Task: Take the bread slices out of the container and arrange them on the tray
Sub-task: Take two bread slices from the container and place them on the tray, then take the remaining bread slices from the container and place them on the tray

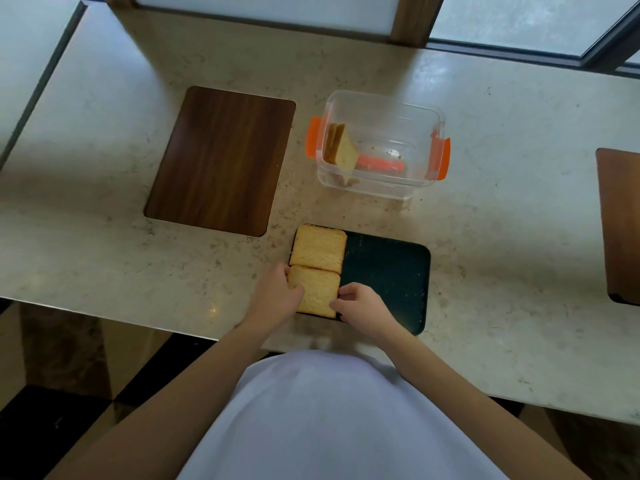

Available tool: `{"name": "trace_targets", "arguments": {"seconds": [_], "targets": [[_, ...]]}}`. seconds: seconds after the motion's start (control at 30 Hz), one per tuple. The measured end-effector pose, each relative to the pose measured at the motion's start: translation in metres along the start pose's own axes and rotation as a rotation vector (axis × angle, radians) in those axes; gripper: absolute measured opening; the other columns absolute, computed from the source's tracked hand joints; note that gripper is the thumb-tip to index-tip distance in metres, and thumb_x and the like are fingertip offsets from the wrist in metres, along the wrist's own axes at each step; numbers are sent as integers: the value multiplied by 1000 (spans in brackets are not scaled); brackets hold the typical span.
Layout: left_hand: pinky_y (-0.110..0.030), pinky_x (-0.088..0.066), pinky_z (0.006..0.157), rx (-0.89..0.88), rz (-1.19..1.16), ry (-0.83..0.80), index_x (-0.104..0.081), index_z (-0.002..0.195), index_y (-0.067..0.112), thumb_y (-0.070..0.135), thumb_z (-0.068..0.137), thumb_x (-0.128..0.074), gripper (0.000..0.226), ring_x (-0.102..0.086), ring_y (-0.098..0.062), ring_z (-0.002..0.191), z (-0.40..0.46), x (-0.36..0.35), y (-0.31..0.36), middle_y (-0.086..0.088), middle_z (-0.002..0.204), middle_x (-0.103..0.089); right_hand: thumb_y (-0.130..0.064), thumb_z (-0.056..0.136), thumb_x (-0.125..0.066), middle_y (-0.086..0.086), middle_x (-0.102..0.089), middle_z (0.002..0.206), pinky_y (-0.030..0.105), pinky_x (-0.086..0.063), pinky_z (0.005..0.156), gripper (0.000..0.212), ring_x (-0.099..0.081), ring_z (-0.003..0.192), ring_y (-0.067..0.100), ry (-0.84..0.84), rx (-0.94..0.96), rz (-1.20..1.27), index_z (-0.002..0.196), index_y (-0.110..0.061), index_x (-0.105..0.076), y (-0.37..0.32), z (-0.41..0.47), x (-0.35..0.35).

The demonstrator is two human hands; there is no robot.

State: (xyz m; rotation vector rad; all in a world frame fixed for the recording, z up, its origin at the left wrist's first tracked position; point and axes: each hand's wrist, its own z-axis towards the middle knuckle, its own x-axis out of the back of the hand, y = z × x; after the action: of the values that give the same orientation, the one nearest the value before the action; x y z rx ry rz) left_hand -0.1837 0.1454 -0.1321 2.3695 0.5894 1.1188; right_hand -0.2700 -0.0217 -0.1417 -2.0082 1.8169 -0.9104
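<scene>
Both hands pinched the near bread slice (314, 292) from opposite sides: the left hand (277, 292) had its grip pressed against the slice's left edge, and the right hand (360, 304) had curled fingers closed on its right edge. That slice lay flat on the left end of the dark tray (391, 271), touching a second slice (318, 249) just beyond it. The rest of the tray showed only scattered crumbs. Behind the tray stood a clear container (381, 143) with orange clips, open, holding a few more slices (341, 148) leaning upright against its left wall. A dark wooden board (221, 161) lay on the pale stone table (502, 237) to the left of the container, well apart from the tray.
</scene>
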Motion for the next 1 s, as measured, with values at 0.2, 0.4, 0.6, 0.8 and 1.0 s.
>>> {"name": "trace_targets", "arguments": {"seconds": [0.2, 0.4, 0.6, 0.8, 1.0], "targets": [[-36, -47, 79, -161, 537, 103, -51, 121, 7, 21, 93, -57, 31, -55, -28, 102, -10, -4, -2, -14, 120, -54, -20, 88, -69, -3, -67, 101, 18, -48, 64, 33, -63, 87, 7, 54, 34, -111, 121, -15, -63, -2, 2, -3], [-33, -49, 71, -148, 582, 49, -46, 127, 9, 25, 96, -59, 38, -61, -26, 95, -7, -2, -1, -13, 124, -54, -22, 89, -72, -1, -66, 93, 34, -59, 73, 17, -64, 81, 14, 105, 74, -303, 102, -20, -61, 0, 5, 2], [-37, -51, 79, -127, 486, -125, -51, 130, 13, 23, 91, -62, 41, -59, -24, 98, 14, 34, 44, -11, 125, -58, -25, 87, -70, -7, -67, 90, 37, -61, 77, 18, -65, 82, 12, 99, 131, -275, 103, -23, -63, -44, 9, 35], [-37, -60, 78, -511, 402, 206, -63, 118, 14, 11, 96, -60, 23, -69, -20, 86, 65, 88, 166, -5, 100, -68, -20, 91, -67, -8, -68, 92, 26, -55, 77, 14, -65, 85, 6, 408, 515, -184, 105, -19, -68, -158, 37, 106], [-43, -56, 89, -546, 688, 206, -67, 119, 3, 4, 93, -57, 28, -67, -34, 105, 140, 93, 266, -16, 115, -69, -34, 83, -71, -1, -66, 105, 30, -45, 73, 42, -59, 88, 20, 356, 361, -459, 120, -15, -62, -230, 107, 140]]}}
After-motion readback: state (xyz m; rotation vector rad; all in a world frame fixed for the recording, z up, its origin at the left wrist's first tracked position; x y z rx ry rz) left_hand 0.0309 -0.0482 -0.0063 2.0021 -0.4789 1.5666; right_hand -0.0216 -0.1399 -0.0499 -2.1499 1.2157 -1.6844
